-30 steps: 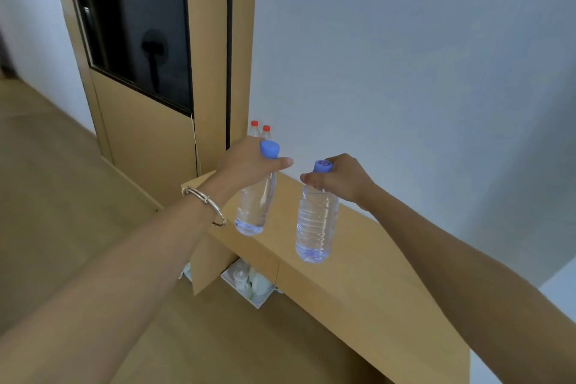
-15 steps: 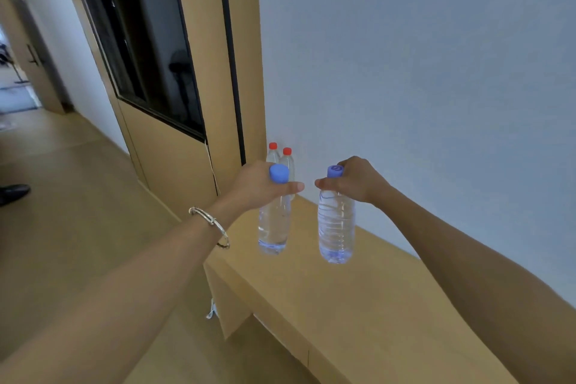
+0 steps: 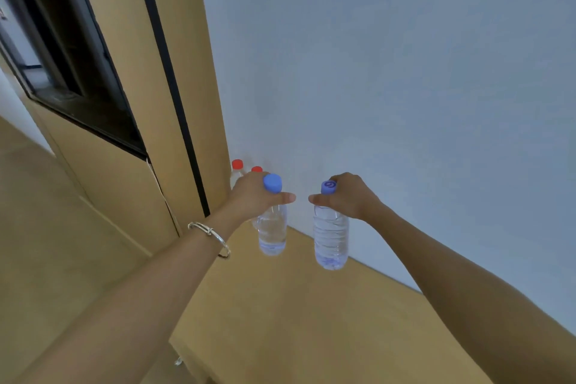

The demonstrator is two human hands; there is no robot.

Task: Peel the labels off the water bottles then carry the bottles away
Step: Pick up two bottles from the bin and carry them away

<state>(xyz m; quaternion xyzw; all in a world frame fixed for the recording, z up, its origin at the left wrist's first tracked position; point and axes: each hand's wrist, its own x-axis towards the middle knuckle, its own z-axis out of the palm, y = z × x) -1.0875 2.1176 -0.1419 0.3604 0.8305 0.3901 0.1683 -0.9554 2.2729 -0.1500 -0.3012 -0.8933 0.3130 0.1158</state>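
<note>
My left hand grips a clear, label-free water bottle by its neck, just under its blue cap. My right hand holds a second bare bottle the same way, its blue cap showing between the fingers. Both bottles hang upright over the far end of a light wooden counter, a little above its surface. Two more bottles with red caps stand in the counter's back corner against the wall, partly hidden behind my left hand.
A tall wooden cabinet with a dark glass panel rises at the counter's left end. A pale wall runs along the back of the counter. Wooden floor lies to the left.
I have stepped closer to the counter; both bottles moved forward with my hands toward the corner with the red-capped bottles. The grips are unchanged.
</note>
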